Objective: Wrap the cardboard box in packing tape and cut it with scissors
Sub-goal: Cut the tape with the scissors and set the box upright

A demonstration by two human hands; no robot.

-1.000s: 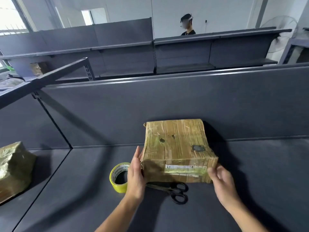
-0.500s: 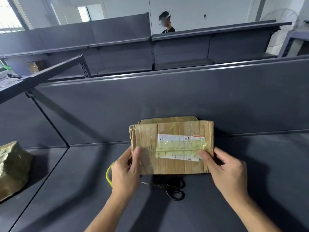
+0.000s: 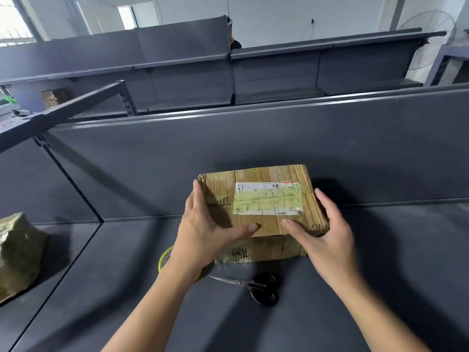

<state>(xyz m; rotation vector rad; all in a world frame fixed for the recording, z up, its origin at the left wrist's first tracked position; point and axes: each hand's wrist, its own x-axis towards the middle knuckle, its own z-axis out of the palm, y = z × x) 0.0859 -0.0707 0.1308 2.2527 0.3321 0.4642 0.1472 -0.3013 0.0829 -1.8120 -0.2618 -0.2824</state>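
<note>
- Okay, left hand [image 3: 203, 232] is grasping the brown rectangular cardboard box [image 3: 220, 189] at its left end, with the fingers lying up the side and the thumb pressing on the top face.
- Right hand [image 3: 327, 237] is gripping the right end the same way (thumb on top near the front edge, fingers running along the side).
- Cardboard box is sitting between both hands over the dark grey metal shelf [image 3: 380, 275], near the grey back panel [image 3: 253, 148]; cannot tell whether its bottom is touching the shelf.
- White printed shipping label [image 3: 269, 199], under glossy tape, is facing up on the box top.
- Yellow roll of packing tape [image 3: 165, 260] is lying near the box's front-left corner, mostly hidden by the left wrist.
- Black-handled metal scissors [image 3: 251, 285] are lying flat in front of the box, blades together and pointing left.
- Lumpy tape-wrapped brown parcel [image 3: 17, 252] is sitting well apart, far left, in the neighbouring bay.
</note>
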